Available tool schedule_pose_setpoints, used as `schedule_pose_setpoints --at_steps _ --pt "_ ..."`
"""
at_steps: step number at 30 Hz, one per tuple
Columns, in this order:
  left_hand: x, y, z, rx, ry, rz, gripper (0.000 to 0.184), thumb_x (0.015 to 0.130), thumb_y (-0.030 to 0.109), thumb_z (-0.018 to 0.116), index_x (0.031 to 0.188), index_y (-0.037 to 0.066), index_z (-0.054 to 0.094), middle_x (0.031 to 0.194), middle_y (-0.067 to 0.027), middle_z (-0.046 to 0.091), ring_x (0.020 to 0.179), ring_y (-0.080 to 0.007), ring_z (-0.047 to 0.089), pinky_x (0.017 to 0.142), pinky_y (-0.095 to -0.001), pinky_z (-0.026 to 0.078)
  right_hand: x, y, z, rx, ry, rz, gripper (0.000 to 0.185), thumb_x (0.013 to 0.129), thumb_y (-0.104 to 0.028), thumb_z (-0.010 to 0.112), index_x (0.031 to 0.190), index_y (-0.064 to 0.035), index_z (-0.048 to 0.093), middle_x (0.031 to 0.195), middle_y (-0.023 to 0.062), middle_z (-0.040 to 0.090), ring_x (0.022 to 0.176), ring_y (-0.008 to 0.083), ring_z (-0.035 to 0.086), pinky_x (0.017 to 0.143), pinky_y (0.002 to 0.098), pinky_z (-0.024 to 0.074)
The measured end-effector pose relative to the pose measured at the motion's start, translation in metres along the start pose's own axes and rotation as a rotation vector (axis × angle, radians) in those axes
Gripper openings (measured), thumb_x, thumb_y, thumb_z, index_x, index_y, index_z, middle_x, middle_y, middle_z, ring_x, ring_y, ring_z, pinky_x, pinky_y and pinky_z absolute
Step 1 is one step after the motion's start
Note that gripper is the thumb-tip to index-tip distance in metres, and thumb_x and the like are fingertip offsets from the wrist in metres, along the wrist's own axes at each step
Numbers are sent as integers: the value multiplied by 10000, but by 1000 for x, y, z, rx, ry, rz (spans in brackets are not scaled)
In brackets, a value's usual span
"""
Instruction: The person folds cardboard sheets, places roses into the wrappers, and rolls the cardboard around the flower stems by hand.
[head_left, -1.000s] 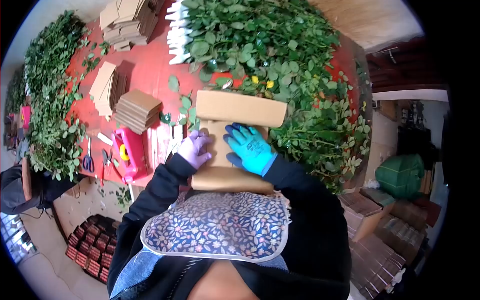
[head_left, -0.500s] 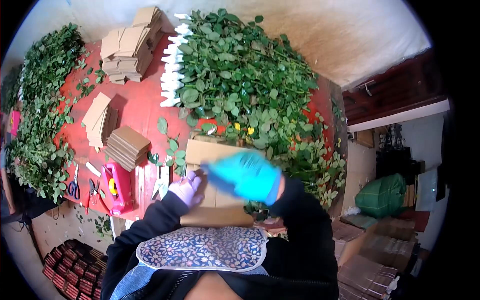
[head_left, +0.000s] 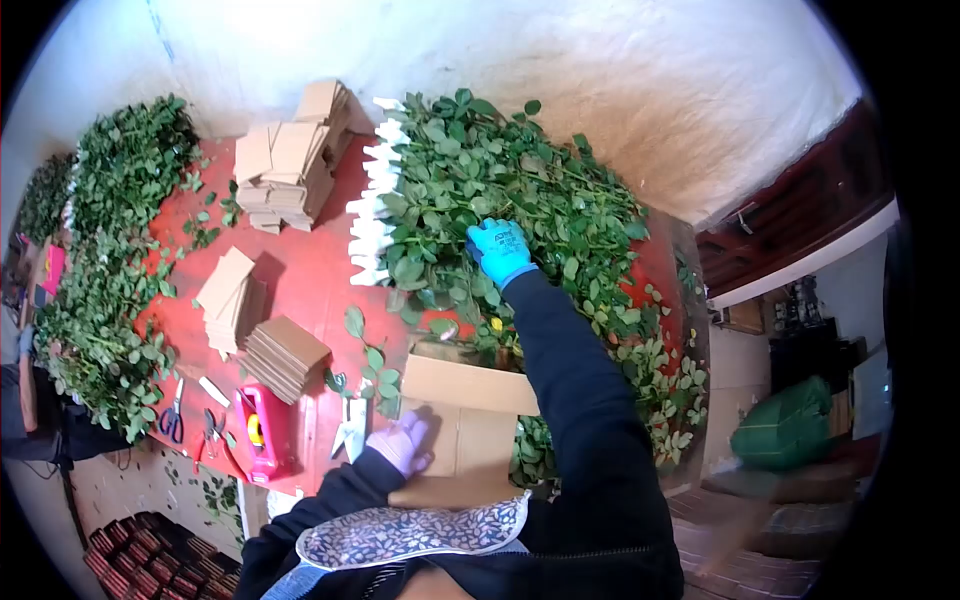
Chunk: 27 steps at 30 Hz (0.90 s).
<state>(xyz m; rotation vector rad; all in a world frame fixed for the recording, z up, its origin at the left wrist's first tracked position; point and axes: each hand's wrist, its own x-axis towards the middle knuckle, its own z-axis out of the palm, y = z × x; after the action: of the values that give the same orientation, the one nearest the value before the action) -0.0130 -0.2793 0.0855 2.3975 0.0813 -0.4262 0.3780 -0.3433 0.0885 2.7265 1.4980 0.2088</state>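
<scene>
The right hand (head_left: pixel 500 248), in a blue glove, has its fingers bent down into the leafy stems (head_left: pixel 560 200), at the upper middle of the frame. The leaves and the glove hide the fingertips, so I cannot tell whether they pinch a stem. The left hand (head_left: pixel 400 445), in a purple glove, has its fingers loosely spread and lies on the left side of the cardboard sheet (head_left: pixel 485 440), without pinching it.

The cardboard sheet is at the lower middle, in front of the person, with its upper flap (head_left: pixel 470 383) across the far side and its lower flap (head_left: pixel 450 492) near the patterned cloth (head_left: pixel 410 532) on the person's chest. The leafy stems spread beyond it and to its right; at their left side is a row of white wrappings (head_left: pixel 370 235).

Just left of the left hand there is a pointed pale tool (head_left: pixel 350 430). More to the left on the red table (head_left: pixel 310 235) are a pink tape dispenser (head_left: pixel 262 440), red-handled cutters (head_left: pixel 212 440) and scissors (head_left: pixel 172 418). Above them are two small cardboard stacks (head_left: pixel 285 355), and a taller cardboard pile (head_left: pixel 285 170) is farther up. Another heap of green leaves (head_left: pixel 120 260) covers the left side, and a green bundle (head_left: pixel 785 425) is at the right.
</scene>
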Motion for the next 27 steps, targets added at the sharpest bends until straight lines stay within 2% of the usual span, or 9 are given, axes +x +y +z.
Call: schedule_pose_setpoints --at_steps 7,8,12,16,19,20,23,25,27 --pt "0 6 -10 -41 21 48 643 777 265 732 1344 118 467 1376 -162 472 1151 -371 568 900 -444 522 -59 -4 -38 157 175 -178 274 782 -153 647 1055 -144 632 964 113 583 796 326 630 697 473 505" --pt "0 5 -7 -26 35 54 655 770 268 736 1349 125 464 1374 -160 472 1144 -373 570 894 -443 525 -59 -4 -41 142 40 -153 359 770 -141 660 1128 -150 637 1068 129 608 808 329 645 714 464 518" --pt "-1 7 -10 17 53 71 647 761 267 734 1334 101 483 1359 -141 480 1121 -355 579 874 -428 534 -61 6 -9 170 -63 -172 442 767 -108 660 1205 -139 608 1353 153 539 892 324 665 772 444 530" --pt "-2 0 -6 6 123 152 626 758 220 697 1321 77 466 1302 -157 478 1034 -334 610 806 -420 555 -63 -9 -25 186 -94 -193 316 874 -163 629 1189 -136 610 1326 149 550 982 346 637 837 459 508" --pt "-1 -7 1 -33 145 177 579 757 205 688 1277 59 481 1298 -157 472 980 -336 628 748 -414 568 -58 -9 -22 172 -159 -218 303 860 -152 630 1162 -130 623 1342 154 551 954 356 644 812 461 518" --pt "-3 -5 -2 -44 197 197 547 755 200 688 1245 63 488 1277 -150 461 924 -336 639 700 -418 568 -56 -5 -14 87 -121 -298 437 844 -182 628 1275 -166 557 1393 139 510 829 317 663 740 443 526" --pt "-1 -11 7 -47 216 210 531 752 196 690 1227 72 491 1242 -143 452 881 -332 643 672 -430 563 -56 -3 -4 -12 -119 -251 541 850 -201 635 1371 -170 492 1402 142 502 798 323 654 741 441 526" --pt "-1 -11 6 -57 240 208 529 744 196 696 1217 80 489 1212 -140 452 859 -325 644 638 -443 556 -50 -9 -7 -88 -155 -206 631 854 -237 645 1440 -166 424 1416 131 494 890 320 638 751 460 519" --pt "-1 -8 0 -47 72 118 594 771 241 696 1295 62 484 1293 -151 489 1000 -340 612 780 -410 554 -41 -18 -17 -325 -168 -119 647 852 -266 651 1445 -151 419 1422 120 495 1036 315 593 784 475 503"
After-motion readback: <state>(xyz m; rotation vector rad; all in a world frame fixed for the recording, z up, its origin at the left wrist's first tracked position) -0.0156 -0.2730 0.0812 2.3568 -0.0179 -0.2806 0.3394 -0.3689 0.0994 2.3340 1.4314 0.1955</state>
